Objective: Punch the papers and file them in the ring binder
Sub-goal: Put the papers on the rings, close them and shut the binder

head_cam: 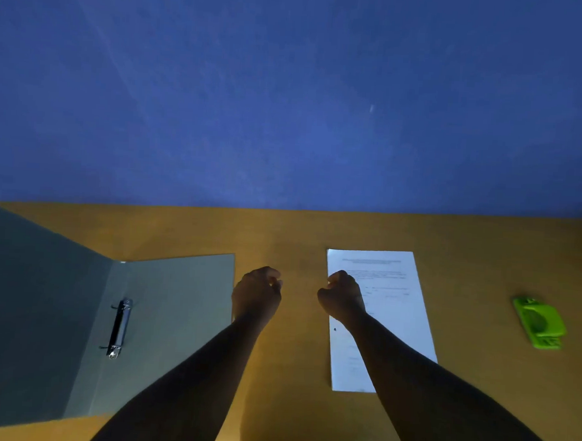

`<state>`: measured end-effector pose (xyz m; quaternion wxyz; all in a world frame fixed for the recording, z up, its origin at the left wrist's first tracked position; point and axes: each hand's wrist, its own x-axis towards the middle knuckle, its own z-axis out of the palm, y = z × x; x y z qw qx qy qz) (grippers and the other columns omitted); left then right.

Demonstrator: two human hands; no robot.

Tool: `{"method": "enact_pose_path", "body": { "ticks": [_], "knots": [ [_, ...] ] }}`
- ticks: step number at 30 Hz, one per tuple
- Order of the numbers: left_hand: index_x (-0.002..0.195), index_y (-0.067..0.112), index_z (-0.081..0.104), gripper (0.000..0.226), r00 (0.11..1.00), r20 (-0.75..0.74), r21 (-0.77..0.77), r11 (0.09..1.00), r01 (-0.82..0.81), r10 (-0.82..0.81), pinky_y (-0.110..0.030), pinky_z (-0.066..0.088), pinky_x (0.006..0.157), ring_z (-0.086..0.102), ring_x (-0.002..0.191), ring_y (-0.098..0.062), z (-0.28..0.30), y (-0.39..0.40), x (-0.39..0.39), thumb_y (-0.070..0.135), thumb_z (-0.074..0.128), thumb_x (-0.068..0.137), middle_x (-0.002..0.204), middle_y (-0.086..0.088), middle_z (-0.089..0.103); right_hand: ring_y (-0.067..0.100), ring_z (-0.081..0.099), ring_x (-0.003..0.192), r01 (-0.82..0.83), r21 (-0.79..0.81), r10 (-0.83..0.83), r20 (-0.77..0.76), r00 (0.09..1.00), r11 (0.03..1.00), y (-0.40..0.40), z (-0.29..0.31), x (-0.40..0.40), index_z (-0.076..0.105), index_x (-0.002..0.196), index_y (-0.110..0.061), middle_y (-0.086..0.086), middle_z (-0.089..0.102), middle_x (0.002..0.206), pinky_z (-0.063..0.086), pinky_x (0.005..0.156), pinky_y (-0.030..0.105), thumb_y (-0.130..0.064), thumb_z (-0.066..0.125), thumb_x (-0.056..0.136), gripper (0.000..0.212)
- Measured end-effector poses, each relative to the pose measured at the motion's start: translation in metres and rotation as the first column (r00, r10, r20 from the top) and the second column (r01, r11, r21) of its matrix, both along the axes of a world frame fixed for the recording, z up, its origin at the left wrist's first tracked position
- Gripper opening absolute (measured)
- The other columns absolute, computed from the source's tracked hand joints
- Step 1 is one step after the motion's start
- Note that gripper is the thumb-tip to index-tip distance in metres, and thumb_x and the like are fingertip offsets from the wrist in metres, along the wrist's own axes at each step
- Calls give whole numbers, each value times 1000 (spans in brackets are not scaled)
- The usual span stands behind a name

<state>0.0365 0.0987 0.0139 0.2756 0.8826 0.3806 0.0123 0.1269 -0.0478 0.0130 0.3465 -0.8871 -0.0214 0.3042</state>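
We see both hands held out over the middle of the surface [291, 372], side by side with a gap between them. The left hand [257, 294] is curled into a loose fist, fingers folded in toward the palm, and it has nothing in it; it sits just past the right edge of the ring binder. The right hand [343, 297] is curled the same way, also empty, and it lies over the upper left part of the papers, though we cannot tell whether it touches them or hangs above them.

The papers [392, 313] lie flat on the surface to the right of centre, a white printed sheet or stack with its long side running away from us; the right forearm crosses the lower left corner. A small dark spot shows near the left edge, beside the wrist.

The ring binder [170, 315] lies open on the left, grey-green, its right cover flat and its left cover raised at an angle. The metal ring mechanism [119, 327] sits along the fold; whether its rings are open we cannot make out.

Well apart on the far right lies the green hole punch [538, 322], untouched. Behind the surface stands a blue wall [289, 102]. The light is dim.
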Motion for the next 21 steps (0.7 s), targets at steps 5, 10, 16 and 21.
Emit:
{"method": "enact_pose_path", "body": {
  "ticks": [5, 10, 16, 21],
  "knots": [
    [112, 30, 70, 23, 997, -41, -50, 997, 63, -65, -25, 54, 75, 68, 94, -9, -5, -29, 9, 34, 64, 90, 105, 15, 73, 18, 57, 104, 50, -51, -49, 29, 998, 997, -32, 2, 8, 54, 125, -13, 1, 59, 124, 46, 76, 26, -16, 59, 80, 45],
    [118, 24, 68, 36, 990, -110, -180, 981, 72, -93, -26, 52, 85, 66, 106, -13, -11, -55, 17, 37, 67, 85, 116, 9, 71, 20, 57, 113, 100, -82, -97, 39, 995, 992, -65, 3, 12, 52, 128, -14, 2, 59, 128, 53, 83, 30, -16, 59, 81, 47],
    [111, 19, 68, 32, 972, -205, -274, 960, 52, -111, -31, 52, 90, 65, 109, -19, -19, -80, 21, 36, 68, 84, 111, 4, 71, 22, 54, 119, 140, -119, -135, 42, 990, 983, -97, 4, 10, 50, 130, -14, 3, 56, 131, 49, 92, 32, -18, 58, 81, 50],
    [129, 13, 61, 53, 974, -212, -342, 940, -1, -76, -30, 51, 91, 63, 115, -21, -25, -96, 26, 39, 70, 84, 126, -1, 67, 24, 52, 119, 143, -208, -133, 59, 989, 968, -117, 5, 7, 46, 131, -14, 5, 54, 131, 50, 95, 38, -19, 56, 79, 52]
  ]
}}
